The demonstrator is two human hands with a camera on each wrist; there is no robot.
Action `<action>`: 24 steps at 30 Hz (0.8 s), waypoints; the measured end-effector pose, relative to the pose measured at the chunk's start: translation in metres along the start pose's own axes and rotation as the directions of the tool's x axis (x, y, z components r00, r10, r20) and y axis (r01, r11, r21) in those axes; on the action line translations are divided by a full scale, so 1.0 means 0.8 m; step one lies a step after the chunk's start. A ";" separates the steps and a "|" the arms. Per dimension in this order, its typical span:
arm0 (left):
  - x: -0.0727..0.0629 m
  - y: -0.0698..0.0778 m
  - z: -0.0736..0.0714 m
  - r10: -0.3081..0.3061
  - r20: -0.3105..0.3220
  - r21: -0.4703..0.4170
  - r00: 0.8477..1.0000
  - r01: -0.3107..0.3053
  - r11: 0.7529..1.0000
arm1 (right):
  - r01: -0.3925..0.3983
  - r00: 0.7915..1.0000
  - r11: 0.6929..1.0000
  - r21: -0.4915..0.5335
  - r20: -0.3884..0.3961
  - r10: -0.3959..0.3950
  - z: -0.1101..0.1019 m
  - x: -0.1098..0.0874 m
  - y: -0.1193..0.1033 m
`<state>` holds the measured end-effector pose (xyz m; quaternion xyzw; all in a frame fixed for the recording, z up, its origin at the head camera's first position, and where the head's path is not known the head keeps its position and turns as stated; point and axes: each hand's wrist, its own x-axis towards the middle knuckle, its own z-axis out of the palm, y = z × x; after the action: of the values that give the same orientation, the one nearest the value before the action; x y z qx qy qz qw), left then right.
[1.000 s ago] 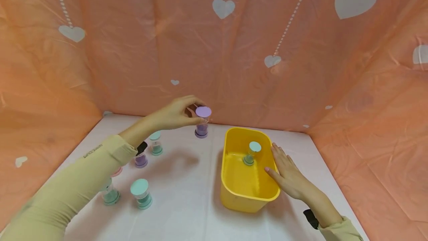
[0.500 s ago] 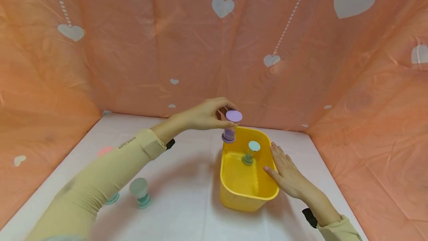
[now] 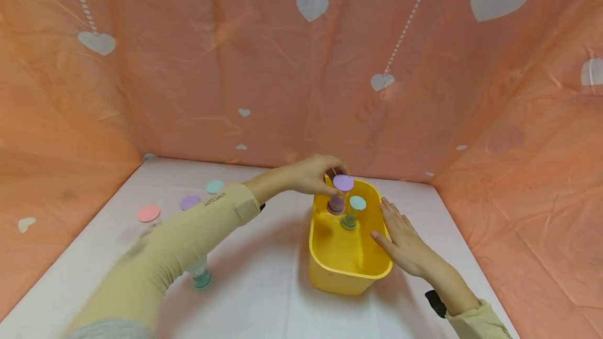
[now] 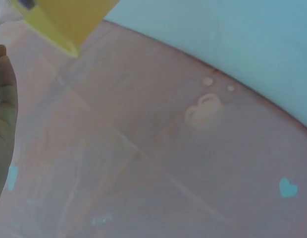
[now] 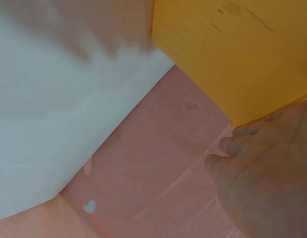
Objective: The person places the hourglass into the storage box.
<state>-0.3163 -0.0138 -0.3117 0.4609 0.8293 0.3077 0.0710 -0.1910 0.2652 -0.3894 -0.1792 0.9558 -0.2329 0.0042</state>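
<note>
Hourglass [image 3: 343, 183], lilac-capped with purple sand, is being pinched by the left hand [image 3: 312, 174]; the yellow tub [image 3: 336, 281] is being touched by the straight-fingered right hand [image 3: 404, 243].

Left hand [image 3: 316, 175] curls, pinching — right hand [image 3: 403, 244] rests straight-fingered.

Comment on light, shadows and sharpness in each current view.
Head: soft shadows on the white tabletop, drape brighter orange at left; left wrist: hazy, low contrast, the tabletop bluish and its edge bowed, yellow bin cut off at the top; right wrist: dim, blurry-edged shadows at upper left, right hand soft in detail.
</note>
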 end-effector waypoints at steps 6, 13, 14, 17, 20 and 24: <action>0.013 -0.018 0.017 -0.029 0.055 0.028 0.998 0.027 0.999 | 0.002 1.000 1.000 -0.008 0.003 -0.002 -0.001 0.000 0.001; 0.022 -0.030 0.031 -0.055 0.104 0.070 0.993 0.048 0.996 | -0.006 1.000 1.000 -0.007 0.006 0.006 -0.001 0.000 0.002; 0.023 -0.031 0.033 -0.055 0.106 0.081 0.993 0.046 0.996 | -0.007 1.000 1.000 -0.008 0.006 0.007 -0.001 0.000 0.002; 0.026 -0.032 0.037 -0.046 0.110 0.127 0.993 0.032 0.991 | -0.002 1.000 1.000 -0.002 0.007 0.002 -0.001 0.000 0.002; 0.030 -0.032 0.041 -0.039 0.119 0.173 0.992 0.018 0.985 | 0.000 1.000 1.000 0.002 0.007 0.000 -0.001 0.000 0.003; 0.035 -0.032 0.046 -0.041 0.138 0.211 0.989 0.011 0.977 | -0.001 1.000 1.000 -0.001 0.007 0.001 0.000 0.000 0.004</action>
<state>-0.3358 0.0151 -0.3517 0.4755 0.8561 0.1841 0.0851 -0.1918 0.2680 -0.3908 -0.1794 0.9561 -0.2317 0.0073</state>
